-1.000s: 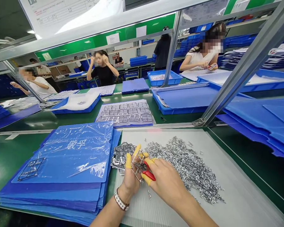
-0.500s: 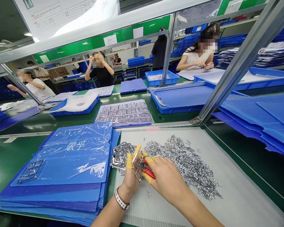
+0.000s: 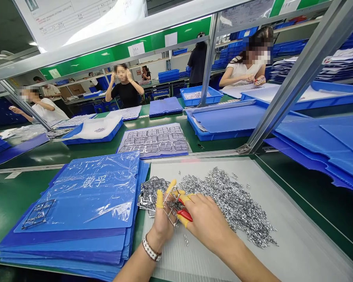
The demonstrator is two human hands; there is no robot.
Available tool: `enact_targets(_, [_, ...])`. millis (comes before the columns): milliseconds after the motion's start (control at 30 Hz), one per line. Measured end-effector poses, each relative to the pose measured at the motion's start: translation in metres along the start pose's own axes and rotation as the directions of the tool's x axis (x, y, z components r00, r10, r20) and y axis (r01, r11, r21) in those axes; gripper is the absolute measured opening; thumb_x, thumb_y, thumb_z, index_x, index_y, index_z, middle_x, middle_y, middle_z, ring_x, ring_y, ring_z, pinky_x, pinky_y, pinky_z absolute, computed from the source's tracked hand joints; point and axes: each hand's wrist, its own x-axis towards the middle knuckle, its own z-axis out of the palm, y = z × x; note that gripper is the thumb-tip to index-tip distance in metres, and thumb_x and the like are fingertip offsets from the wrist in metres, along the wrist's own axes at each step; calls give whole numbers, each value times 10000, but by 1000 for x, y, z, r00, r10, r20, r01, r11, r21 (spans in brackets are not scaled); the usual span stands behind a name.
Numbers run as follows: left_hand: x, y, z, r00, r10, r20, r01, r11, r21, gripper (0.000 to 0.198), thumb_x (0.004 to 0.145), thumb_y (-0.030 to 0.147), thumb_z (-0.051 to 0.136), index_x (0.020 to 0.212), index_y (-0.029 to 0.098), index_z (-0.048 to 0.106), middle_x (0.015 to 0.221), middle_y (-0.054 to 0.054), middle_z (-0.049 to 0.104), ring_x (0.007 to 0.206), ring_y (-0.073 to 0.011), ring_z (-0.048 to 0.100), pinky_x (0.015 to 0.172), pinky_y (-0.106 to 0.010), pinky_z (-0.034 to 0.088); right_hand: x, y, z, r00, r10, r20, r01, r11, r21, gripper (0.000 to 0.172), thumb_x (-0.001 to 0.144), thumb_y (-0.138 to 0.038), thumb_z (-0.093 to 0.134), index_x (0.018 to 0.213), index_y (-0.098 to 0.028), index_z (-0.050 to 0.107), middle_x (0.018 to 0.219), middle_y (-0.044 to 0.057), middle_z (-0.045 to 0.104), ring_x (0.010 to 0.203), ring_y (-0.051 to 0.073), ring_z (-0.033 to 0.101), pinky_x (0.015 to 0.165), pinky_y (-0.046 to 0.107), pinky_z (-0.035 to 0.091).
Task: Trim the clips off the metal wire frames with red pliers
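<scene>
A long green-topped workbench [image 3: 17,199] fills the lower view. From the hands, a tall stack of blue corrugated plastic sheets [image 3: 61,244] under a clear plastic bag lies at 9 o'clock, and a pale grey corrugated plastic sheet [image 3: 285,243] spreads beneath them toward 3 o'clock. A co-worker in a white top [image 3: 241,72] sits far off at 1 o'clock, both hands together at a bench. On the grey sheet, a broad heap of small silver metal pieces [image 3: 235,207] lies at 2 o'clock, and a tangled pile of silver lattice frames [image 3: 151,194] lies at 11 o'clock. The left hand [image 3: 161,223], wearing a white beaded wristband [image 3: 151,250], curls closed around a silver metal frame [image 3: 171,205] held above the sheet. The right hand [image 3: 206,221] pinches red-handled pliers [image 3: 184,214], their tips at that frame. Yellow finger cots [image 3: 159,199] cover several fingertips.
</scene>
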Motion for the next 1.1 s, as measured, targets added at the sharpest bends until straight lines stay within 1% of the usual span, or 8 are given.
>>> enact_targets(133, [0, -1, -3, 1000, 5, 4, -6, 997, 75, 639, 873, 603, 405, 1378, 215, 461, 975, -67, 666, 1017, -237, 578, 892, -332, 436, 0, -1, -5, 999, 13, 29, -13, 1000, -27, 270, 769, -217, 649, 1037, -191, 631, 932, 59, 684, 870, 249, 593, 751, 374, 404])
enact_targets(300, [-1, -3, -5, 1000, -1, -7, 3, 979, 205, 658, 869, 621, 388, 1388, 222, 446, 1082, -83, 661, 1013, -239, 575, 856, -329, 442, 0, 2, -13, 997, -2, 81, 2, 1000, 6, 210, 781, -230, 629, 989, -200, 646, 892, 57, 685, 848, 246, 603, 741, 364, 401])
enact_targets(500, [-2, -1, -1, 999, -35, 32, 29, 988, 150, 661, 882, 613, 363, 1371, 182, 469, 1064, -98, 669, 1041, -255, 577, 904, -360, 433, 2, 3, -15, 992, 17, 122, -16, 1000, -8, 177, 783, -207, 617, 960, -204, 637, 870, 59, 684, 825, 241, 613, 713, 353, 394])
enact_targets(600, [-2, 0, 1, 999, -46, 7, 44, 991, 129, 647, 878, 605, 387, 1358, 184, 484, 1044, -92, 676, 1042, -253, 582, 917, -359, 431, 1, 1, -12, 994, 12, 105, -7, 999, -51, 224, 770, -189, 634, 994, -191, 630, 886, 68, 685, 846, 248, 615, 723, 359, 398])
enact_targets(700, [-2, 1, 2, 999, -42, 23, 39, 993, 113, 633, 883, 595, 389, 1355, 186, 490, 1050, -97, 676, 1046, -251, 583, 913, -349, 437, 2, -1, -11, 997, 8, 75, -2, 997, -81, 243, 761, -186, 647, 1003, -194, 627, 892, 67, 685, 863, 254, 618, 730, 362, 402])
enact_targets(833, [-2, 1, 1, 1000, -29, 2, 28, 989, 147, 628, 877, 591, 407, 1354, 192, 493, 1052, -97, 674, 1021, -247, 588, 856, -330, 462, 2, -2, -11, 997, -1, 79, 8, 996, -86, 200, 759, -166, 636, 958, -192, 635, 862, 65, 685, 840, 241, 625, 718, 346, 407])
enact_targets(967, [-3, 1, -2, 994, -85, -71, 96, 981, 171, 630, 862, 621, 409, 1338, 222, 512, 1081, -79, 662, 1003, -219, 576, 759, -273, 468, -1, 6, -13, 996, 15, 88, -9, 997, -72, 241, 769, -185, 632, 1009, -203, 634, 869, 58, 686, 807, 220, 624, 707, 331, 405])
enact_targets(1100, [-3, 2, -2, 992, -128, 6, 126, 981, 145, 655, 868, 651, 335, 1331, 227, 519, 1180, -97, 621, 1028, -230, 551, 739, -291, 473, -1, 17, -14, 994, 99, 49, -94, 990, -103, 214, 800, -240, 607, 1010, -210, 633, 912, 61, 680, 859, 241, 610, 730, 356, 397])
